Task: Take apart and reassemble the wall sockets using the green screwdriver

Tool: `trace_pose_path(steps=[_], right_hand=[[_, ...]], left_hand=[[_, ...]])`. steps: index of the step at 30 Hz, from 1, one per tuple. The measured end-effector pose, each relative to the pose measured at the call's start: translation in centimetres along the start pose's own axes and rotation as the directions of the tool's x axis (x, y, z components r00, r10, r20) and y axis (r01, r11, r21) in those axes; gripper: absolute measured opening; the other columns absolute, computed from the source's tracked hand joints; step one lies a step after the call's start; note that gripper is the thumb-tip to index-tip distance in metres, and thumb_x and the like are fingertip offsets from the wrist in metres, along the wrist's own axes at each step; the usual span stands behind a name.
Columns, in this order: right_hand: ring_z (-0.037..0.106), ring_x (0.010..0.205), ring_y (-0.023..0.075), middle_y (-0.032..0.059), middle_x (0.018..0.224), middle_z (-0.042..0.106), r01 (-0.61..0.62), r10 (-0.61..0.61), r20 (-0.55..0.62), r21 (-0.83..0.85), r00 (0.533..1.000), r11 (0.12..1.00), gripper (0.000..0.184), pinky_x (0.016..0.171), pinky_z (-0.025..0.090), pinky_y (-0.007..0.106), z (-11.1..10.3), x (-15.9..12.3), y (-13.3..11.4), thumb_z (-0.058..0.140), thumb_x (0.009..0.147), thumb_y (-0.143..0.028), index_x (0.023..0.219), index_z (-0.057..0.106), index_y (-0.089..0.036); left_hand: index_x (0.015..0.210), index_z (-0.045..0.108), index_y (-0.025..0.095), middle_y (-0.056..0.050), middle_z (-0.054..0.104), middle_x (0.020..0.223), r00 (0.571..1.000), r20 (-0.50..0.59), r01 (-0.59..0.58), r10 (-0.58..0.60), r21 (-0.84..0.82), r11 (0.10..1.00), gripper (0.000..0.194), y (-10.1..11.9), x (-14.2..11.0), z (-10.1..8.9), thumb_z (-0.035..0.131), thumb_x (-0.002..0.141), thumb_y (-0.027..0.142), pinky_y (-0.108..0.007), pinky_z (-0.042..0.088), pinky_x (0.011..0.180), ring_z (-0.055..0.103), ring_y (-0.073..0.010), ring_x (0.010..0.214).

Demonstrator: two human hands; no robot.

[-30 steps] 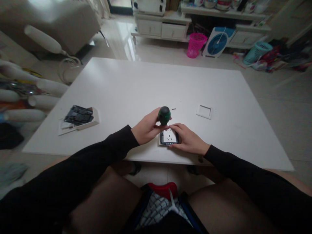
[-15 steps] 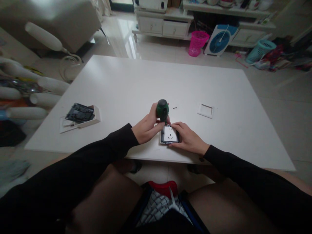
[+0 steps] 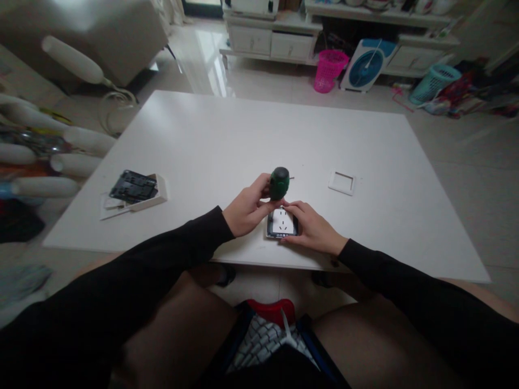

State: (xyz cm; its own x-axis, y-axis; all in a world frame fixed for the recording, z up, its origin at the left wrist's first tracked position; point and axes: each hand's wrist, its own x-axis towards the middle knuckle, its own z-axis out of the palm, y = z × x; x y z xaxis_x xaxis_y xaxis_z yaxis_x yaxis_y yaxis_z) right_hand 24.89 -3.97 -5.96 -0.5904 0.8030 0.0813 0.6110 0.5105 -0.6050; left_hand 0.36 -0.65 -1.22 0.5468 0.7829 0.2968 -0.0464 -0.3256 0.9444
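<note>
In the head view my left hand [image 3: 252,209] is closed around a screwdriver [image 3: 279,183] with a green handle and a dark end. The handle stands upright over the far edge of a wall socket [image 3: 283,222], and its tip is hidden. The socket has a white face and a dark frame, and lies near the table's front edge. My right hand [image 3: 314,227] grips the socket's right side, thumb at the near edge and fingers at the far edge. Just behind the handle a small screw [image 3: 292,178] lies partly covered.
On the white table [image 3: 227,135], a white cover frame [image 3: 343,183] lies to the right. At the left, dark plates [image 3: 133,186] rest on a white open box [image 3: 156,197]. Beyond the table stand a pink basket [image 3: 329,70] and a blue-and-white fan [image 3: 365,65].
My left hand has shifted the screwdriver handle slightly to the right, so it now partly hides the loose screw. My right hand and the socket have stayed in place.
</note>
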Motion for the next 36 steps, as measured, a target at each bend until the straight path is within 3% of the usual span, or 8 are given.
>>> trace_pose_path(steps=[6,12,17,22,27,31,36], right_hand=[[0.059,0.124,0.0373,0.0157,0.138,0.058,-0.002,0.002,0.005,-0.002,1.0,1.0,0.079,0.103,0.055,0.059,0.1,0.0,0.1,0.083,0.083,-0.056,0.147,0.049,-0.026],[0.058,0.123,0.0377,0.0145,0.136,0.059,0.007,-0.007,0.004,0.001,1.0,1.0,0.077,0.102,0.055,0.06,0.0,0.0,0.1,0.083,0.084,-0.053,0.148,0.048,-0.029],[0.058,0.121,0.0378,0.0154,0.135,0.059,-0.008,0.009,0.02,-0.011,1.0,1.0,0.074,0.1,0.055,0.059,-0.1,0.0,0.0,0.083,0.084,-0.053,0.144,0.05,-0.026],[0.058,0.123,0.0368,0.0146,0.136,0.058,-0.011,0.011,0.022,-0.008,1.0,1.0,0.074,0.102,0.055,0.058,-0.1,0.0,0.0,0.083,0.084,-0.054,0.144,0.05,-0.027],[0.057,0.125,0.0378,0.0141,0.137,0.058,-0.005,0.005,0.008,0.004,1.0,1.0,0.075,0.103,0.054,0.06,-0.1,0.0,0.1,0.083,0.083,-0.053,0.145,0.05,-0.028],[0.058,0.122,0.0374,0.0142,0.136,0.058,-0.006,0.006,0.007,0.011,1.0,1.0,0.075,0.102,0.055,0.059,0.0,0.0,0.1,0.083,0.083,-0.054,0.145,0.05,-0.028],[0.059,0.12,0.037,0.0141,0.133,0.059,0.002,-0.002,0.001,0.002,1.0,1.0,0.076,0.101,0.055,0.059,0.0,0.0,0.2,0.083,0.083,-0.057,0.145,0.05,-0.029]], left_hand=[[0.117,0.051,0.019,-0.009,0.069,0.102,1.0,-0.015,-0.007,0.009,0.116,0.993,0.023,0.2,0.0,-0.1,0.054,0.106,0.039,-0.035,0.058,0.077,0.067,-0.0204,0.09],[0.104,0.057,0.018,-0.005,0.065,0.091,0.999,0.02,-0.031,0.027,0.22,0.975,0.026,0.2,0.6,-0.2,0.062,0.101,0.044,-0.039,0.057,0.079,0.065,-0.021,0.082],[0.1,0.06,0.018,-0.004,0.065,0.09,0.997,-0.03,-0.068,0.076,0.204,0.977,0.021,-0.1,1.0,-0.3,0.072,0.095,0.035,-0.036,0.058,0.079,0.064,-0.0192,0.084],[0.106,0.058,0.017,-0.005,0.07,0.097,0.998,0.024,-0.061,0.058,0.129,0.99,0.015,0.3,0.9,-0.2,0.066,0.096,0.023,-0.037,0.059,0.087,0.072,-0.0199,0.093],[0.126,0.045,0.02,-0.009,0.073,0.106,0.994,0.053,-0.099,0.095,0.077,0.992,0.031,0.1,0.3,-0.3,0.059,0.098,0.017,-0.04,0.059,0.089,0.075,-0.0229,0.102],[0.13,0.039,0.022,-0.005,0.068,0.097,0.991,0.062,-0.122,0.115,0.124,0.985,0.033,0.0,0.0,-0.4,0.056,0.102,0.023,-0.04,0.058,0.082,0.071,-0.0207,0.089],[0.118,0.046,0.021,-0.004,0.065,0.093,0.996,0.085,-0.052,0.038,0.174,0.983,0.025,0.2,0.3,-0.2,0.06,0.102,0.035,-0.034,0.056,0.07,0.066,-0.018,0.077]])
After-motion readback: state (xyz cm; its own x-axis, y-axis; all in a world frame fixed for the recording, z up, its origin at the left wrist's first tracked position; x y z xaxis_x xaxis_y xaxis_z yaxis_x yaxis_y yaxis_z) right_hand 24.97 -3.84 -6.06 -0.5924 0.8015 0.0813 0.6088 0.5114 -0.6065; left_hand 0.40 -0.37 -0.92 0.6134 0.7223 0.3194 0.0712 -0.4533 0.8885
